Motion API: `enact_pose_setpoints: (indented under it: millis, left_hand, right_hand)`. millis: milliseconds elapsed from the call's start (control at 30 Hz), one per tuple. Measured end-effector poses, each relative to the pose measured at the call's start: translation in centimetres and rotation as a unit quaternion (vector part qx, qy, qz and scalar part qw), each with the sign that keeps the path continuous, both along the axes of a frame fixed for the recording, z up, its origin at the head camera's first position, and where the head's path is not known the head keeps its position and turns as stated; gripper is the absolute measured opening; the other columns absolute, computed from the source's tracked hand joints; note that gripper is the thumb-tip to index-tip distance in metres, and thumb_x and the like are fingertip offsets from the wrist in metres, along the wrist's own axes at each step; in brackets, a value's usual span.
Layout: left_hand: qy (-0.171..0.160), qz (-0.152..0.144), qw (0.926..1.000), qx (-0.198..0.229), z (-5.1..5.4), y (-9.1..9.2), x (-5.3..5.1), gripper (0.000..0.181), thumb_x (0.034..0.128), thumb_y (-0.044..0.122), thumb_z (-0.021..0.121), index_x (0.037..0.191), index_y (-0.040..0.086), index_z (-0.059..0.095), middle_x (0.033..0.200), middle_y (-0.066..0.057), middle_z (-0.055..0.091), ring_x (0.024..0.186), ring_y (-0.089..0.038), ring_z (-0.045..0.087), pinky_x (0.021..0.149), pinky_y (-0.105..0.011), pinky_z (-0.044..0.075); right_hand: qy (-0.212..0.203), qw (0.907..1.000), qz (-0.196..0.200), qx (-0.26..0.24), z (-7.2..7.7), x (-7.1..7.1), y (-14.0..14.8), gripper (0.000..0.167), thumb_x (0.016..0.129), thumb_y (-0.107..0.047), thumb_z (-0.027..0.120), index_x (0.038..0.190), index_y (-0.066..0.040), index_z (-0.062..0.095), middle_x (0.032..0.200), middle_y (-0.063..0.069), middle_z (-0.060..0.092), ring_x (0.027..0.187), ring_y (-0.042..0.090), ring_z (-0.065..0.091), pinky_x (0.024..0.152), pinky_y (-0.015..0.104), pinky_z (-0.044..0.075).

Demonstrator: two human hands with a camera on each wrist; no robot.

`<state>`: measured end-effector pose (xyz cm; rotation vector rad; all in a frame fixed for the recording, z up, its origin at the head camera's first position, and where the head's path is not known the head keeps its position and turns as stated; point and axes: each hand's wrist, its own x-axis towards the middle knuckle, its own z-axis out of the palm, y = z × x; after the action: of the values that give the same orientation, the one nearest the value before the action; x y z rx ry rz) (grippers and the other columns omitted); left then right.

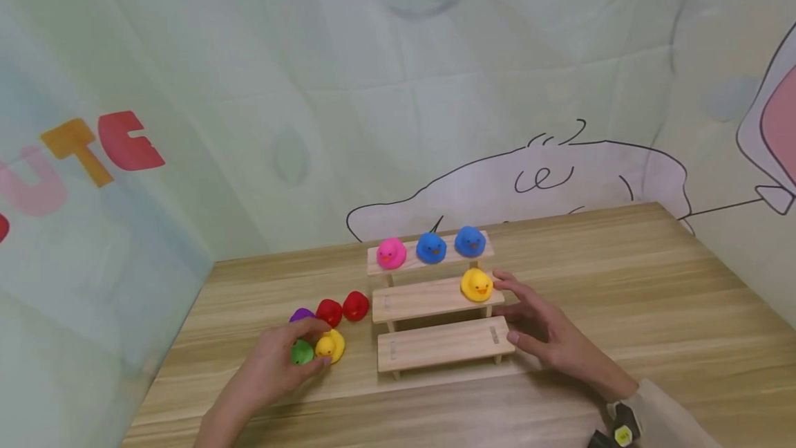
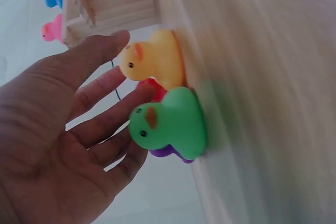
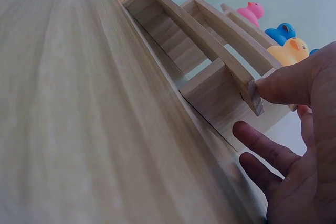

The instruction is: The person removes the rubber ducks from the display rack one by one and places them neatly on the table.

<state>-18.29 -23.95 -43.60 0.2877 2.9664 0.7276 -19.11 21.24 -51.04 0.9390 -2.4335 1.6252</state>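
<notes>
your worktop (image 1: 622, 275) is wide and flat, likely so the wooden rack (image 1: 429, 298) can stand steady. your right hand (image 1: 550, 330) touches the rack's end with loose, unclenched fingers, maybe to stop it sliding. your left hand (image 1: 276, 361) reaches around the yellow duck (image 1: 329, 346) on the worktop, left of the rack; i can't tell if its fingers pinch it. the green duck (image 1: 302, 352) crowds one side, but there's a gap toward the rack's edge.

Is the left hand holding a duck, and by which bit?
It can't be told: the left hand has thumb and finger beside the head of the yellow duck on the table, but no clear pinch shows.
</notes>
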Motion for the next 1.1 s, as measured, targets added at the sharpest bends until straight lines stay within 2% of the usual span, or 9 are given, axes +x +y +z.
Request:
enact_pose_setpoints:
  millis: [133,267,433,533,633,700,767,900,1100]
  left_hand:
    - [0.023,0.005,0.9996,0.018,0.7,0.4,0.3,0.050,0.0841,0.024,0.094,0.130,0.022,0.074,0.116,0.004,0.079,0.102,-0.015,0.068,0.097,-0.041,0.065]
    - [0.076,-0.009,0.9965,0.032,1.3,1.2,0.6,0.053,0.0836,0.025,0.094,0.132,0.021,0.074,0.123,0.003,0.079,0.103,-0.018,0.071,0.094,-0.043,0.066]
    - [0.153,-0.043,0.9861,0.047,1.8,3.1,0.7,0.055,0.0838,0.024,0.094,0.135,0.019,0.073,0.131,0.001,0.078,0.113,-0.023,0.075,0.094,-0.047,0.066]
    - [0.176,-0.068,0.9794,0.072,2.2,4.7,0.2,0.055,0.0850,0.026,0.094,0.135,0.020,0.072,0.133,0.001,0.077,0.118,-0.024,0.075,0.096,-0.047,0.066]
    - [0.190,-0.106,0.9698,0.110,2.3,6.4,-0.3,0.054,0.0853,0.025,0.093,0.135,0.018,0.073,0.134,0.002,0.077,0.122,-0.024,0.074,0.100,-0.048,0.064]
    - [0.189,-0.127,0.9649,0.130,2.4,7.6,-0.7,0.054,0.0853,0.023,0.093,0.135,0.017,0.073,0.133,0.002,0.077,0.121,-0.022,0.074,0.100,-0.048,0.064]
    - [0.177,-0.141,0.9636,0.143,2.4,8.7,-1.0,0.054,0.0859,0.023,0.093,0.136,0.019,0.073,0.133,0.002,0.077,0.118,-0.021,0.074,0.100,-0.047,0.064]
    - [0.131,-0.147,0.9702,0.142,2.4,11.1,-1.4,0.057,0.0891,0.031,0.090,0.142,0.027,0.070,0.136,0.004,0.076,0.121,-0.019,0.073,0.104,-0.046,0.063]
    - [0.072,-0.165,0.9725,0.148,2.5,14.3,-2.3,0.059,0.0945,0.038,0.084,0.149,0.028,0.064,0.151,0.008,0.068,0.141,-0.021,0.065,0.115,-0.048,0.057]
  right_hand:
    - [-0.009,0.9999,-0.005,-0.001,0.1,0.0,-0.2,0.077,0.100,-0.004,0.072,0.166,-0.018,0.036,0.179,0.021,0.022,0.126,0.016,0.072,0.110,0.033,0.057]
    - [-0.012,0.9999,-0.005,0.001,0.1,0.1,-0.2,0.076,0.100,-0.005,0.071,0.166,-0.018,0.036,0.179,0.019,0.022,0.126,0.016,0.072,0.110,0.033,0.057]
    - [-0.007,0.9999,-0.005,0.007,0.1,0.0,-0.1,0.074,0.101,-0.004,0.070,0.166,-0.018,0.036,0.180,0.017,0.022,0.126,0.017,0.072,0.109,0.033,0.058]
    - [-0.012,0.9999,-0.006,0.006,0.1,0.1,-0.1,0.075,0.101,-0.005,0.071,0.166,-0.019,0.036,0.180,0.015,0.021,0.126,0.016,0.072,0.109,0.033,0.058]
    - [-0.013,0.9999,-0.004,0.001,0.1,0.0,-0.1,0.076,0.100,-0.004,0.072,0.166,-0.019,0.036,0.181,0.015,0.021,0.127,0.017,0.072,0.109,0.033,0.058]
    - [-0.016,0.9999,-0.003,-0.005,0.0,0.0,-0.1,0.078,0.099,-0.003,0.073,0.166,-0.018,0.036,0.181,0.015,0.021,0.127,0.018,0.072,0.109,0.033,0.058]
    - [-0.013,0.9999,0.002,-0.011,0.0,-0.1,-0.2,0.078,0.098,-0.002,0.073,0.166,-0.017,0.036,0.180,0.017,0.021,0.128,0.021,0.072,0.109,0.034,0.059]
    - [-0.017,0.9996,0.011,-0.022,0.1,0.0,-0.3,0.079,0.098,-0.001,0.072,0.166,-0.014,0.035,0.180,0.018,0.020,0.129,0.023,0.072,0.110,0.034,0.059]
    - [-0.025,0.9996,0.004,-0.016,0.0,0.0,-0.1,0.079,0.099,-0.003,0.072,0.167,-0.017,0.034,0.181,0.014,0.020,0.129,0.018,0.071,0.111,0.032,0.057]
